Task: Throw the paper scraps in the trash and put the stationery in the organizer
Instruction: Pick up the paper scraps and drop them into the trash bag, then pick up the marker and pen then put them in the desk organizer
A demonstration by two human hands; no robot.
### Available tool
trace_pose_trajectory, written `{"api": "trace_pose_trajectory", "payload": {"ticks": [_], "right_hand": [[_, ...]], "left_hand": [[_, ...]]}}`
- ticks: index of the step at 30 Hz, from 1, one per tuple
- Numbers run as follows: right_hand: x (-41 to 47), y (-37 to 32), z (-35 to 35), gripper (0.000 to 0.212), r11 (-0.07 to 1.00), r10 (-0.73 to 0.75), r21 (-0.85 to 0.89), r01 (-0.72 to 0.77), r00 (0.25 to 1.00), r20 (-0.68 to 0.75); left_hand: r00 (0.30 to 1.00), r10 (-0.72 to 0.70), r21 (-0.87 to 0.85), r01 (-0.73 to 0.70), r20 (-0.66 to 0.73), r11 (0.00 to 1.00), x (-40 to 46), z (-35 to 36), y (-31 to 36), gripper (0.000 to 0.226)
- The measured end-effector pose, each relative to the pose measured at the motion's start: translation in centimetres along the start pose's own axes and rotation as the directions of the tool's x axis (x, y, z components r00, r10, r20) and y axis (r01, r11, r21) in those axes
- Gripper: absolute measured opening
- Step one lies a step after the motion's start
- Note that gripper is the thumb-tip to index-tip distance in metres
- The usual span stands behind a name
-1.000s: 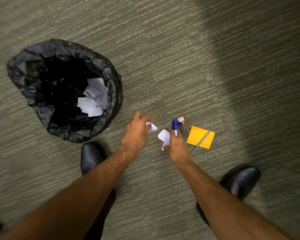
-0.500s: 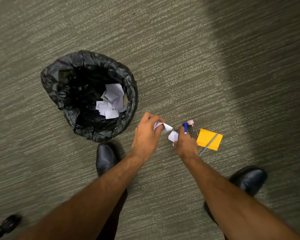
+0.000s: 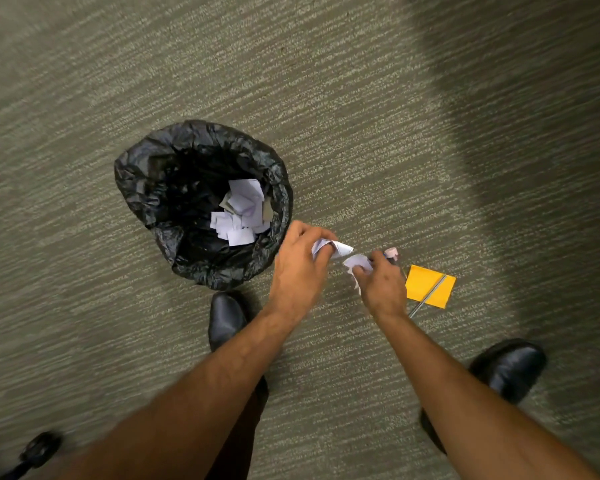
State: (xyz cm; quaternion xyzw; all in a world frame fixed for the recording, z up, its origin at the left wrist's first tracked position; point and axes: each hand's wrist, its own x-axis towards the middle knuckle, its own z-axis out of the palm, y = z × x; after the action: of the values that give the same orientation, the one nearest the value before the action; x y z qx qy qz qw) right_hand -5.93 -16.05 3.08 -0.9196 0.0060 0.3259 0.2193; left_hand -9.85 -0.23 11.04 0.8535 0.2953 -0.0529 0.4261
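Observation:
A round trash bin lined with a black bag stands on the carpet, with several white paper scraps inside. My left hand is just right of the bin, closed on a crumpled white paper scrap. Beside it, my right hand pinches another white scrap. Right of my right hand lie an orange sticky-note pad with a thin silver pen across it, and a pink-capped item partly hidden behind my fingers. No organizer is in view.
My two black shoes stand on the grey-green carpet below the hands. A black chair castor shows at the bottom left corner.
Both hands have lifted off the carpet with their scraps. The view has shifted so the bin now sits nearer the middle. The blue marker cap is now hidden behind my right hand.

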Motion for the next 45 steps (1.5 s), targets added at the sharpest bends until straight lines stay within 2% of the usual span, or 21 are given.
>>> {"api": "trace_pose_trajectory", "payload": {"ticks": [2,4,8,11,16,19,21,24,26,29,31,33,38,42,44,45], "right_hand": [[-0.2,-3.1,-2.5,0.017,0.992,-0.035,0.118,0.043,0.997,-0.066],[-0.6,-6.7,-4.9,0.024,0.972,-0.066,0.218,0.085,0.993,-0.094],[-0.8,-13.3,-6.8,0.022,0.918,-0.145,0.372,0.134,0.989,0.002],[-1.1,-17.1,-6.3,0.023,0.922,-0.196,0.346,0.175,0.980,0.025],[-1.5,-20.3,-4.1,0.028,0.938,-0.255,0.264,0.223,0.962,0.094],[-2.0,-20.8,-3.4,0.060,0.955,-0.269,0.174,0.241,0.949,0.163],[-2.5,-20.3,-3.7,0.070,0.948,-0.288,0.175,0.265,0.950,0.119],[-2.7,-18.2,-5.0,0.060,0.941,-0.250,0.247,0.233,0.967,0.040],[-2.3,-15.8,-6.2,0.052,0.940,-0.188,0.291,0.176,0.982,0.012],[-1.4,-11.1,-8.0,0.032,0.947,-0.107,0.299,0.116,0.993,-0.047],[-0.9,-7.2,-8.9,0.023,0.960,-0.073,0.266,0.086,0.996,-0.059],[-0.6,-2.8,-9.3,0.017,0.974,-0.047,0.222,0.052,0.998,-0.029],[-0.4,8.1,-8.3,0.014,0.999,0.012,0.040,-0.016,0.997,0.081],[-1.0,13.7,-7.4,0.016,0.992,-0.008,-0.121,0.030,0.984,0.178],[-1.6,16.1,-6.4,0.021,0.973,-0.023,-0.216,0.079,0.968,0.251],[-2.0,17.0,-5.9,0.024,0.970,0.005,-0.238,0.058,0.967,0.256]], "left_hand": [[0.995,-0.038,-0.014,0.037,-0.095,0.999,0.4,-2.1,0.6,0.006],[0.974,-0.094,-0.028,0.090,-0.208,0.996,1.0,-4.4,1.0,0.004],[0.909,-0.231,-0.053,0.227,-0.348,0.972,2.1,-9.0,-0.2,0.009],[0.865,-0.350,-0.101,0.337,-0.359,0.936,2.7,-11.6,-2.1,0.019],[0.850,-0.415,-0.093,0.408,-0.324,0.908,3.4,-13.5,-4.3,0.030],[0.838,-0.435,-0.079,0.435,-0.330,0.897,3.2,-13.6,-4.7,0.044],[0.844,-0.398,-0.063,0.404,-0.358,0.913,2.7,-13.6,-4.2,0.043],[0.885,-0.234,-0.021,0.246,-0.403,0.969,2.0,-12.9,-2.6,0.028],[0.919,-0.102,-0.007,0.108,-0.381,0.994,1.4,-11.7,-0.9,0.019],[0.963,0.046,0.001,-0.048,-0.266,0.999,0.3,-8.2,1.5,0.014],[0.987,0.080,-0.002,-0.081,-0.137,0.997,-0.3,-4.9,2.4,0.016],[0.998,0.054,-0.006,-0.055,-0.041,0.998,-0.7,-0.9,2.6,0.015],[0.971,-0.183,-0.013,0.187,0.151,0.982,-0.9,9.7,1.9,0.018],[0.920,-0.337,0.046,0.335,0.199,0.941,-0.5,15.4,0.7,0.026],[0.904,-0.372,0.092,0.361,0.211,0.928,-0.8,17.7,0.1,0.036],[0.901,-0.379,0.108,0.364,0.213,0.925,-1.0,18.6,-0.2,0.040]]}}
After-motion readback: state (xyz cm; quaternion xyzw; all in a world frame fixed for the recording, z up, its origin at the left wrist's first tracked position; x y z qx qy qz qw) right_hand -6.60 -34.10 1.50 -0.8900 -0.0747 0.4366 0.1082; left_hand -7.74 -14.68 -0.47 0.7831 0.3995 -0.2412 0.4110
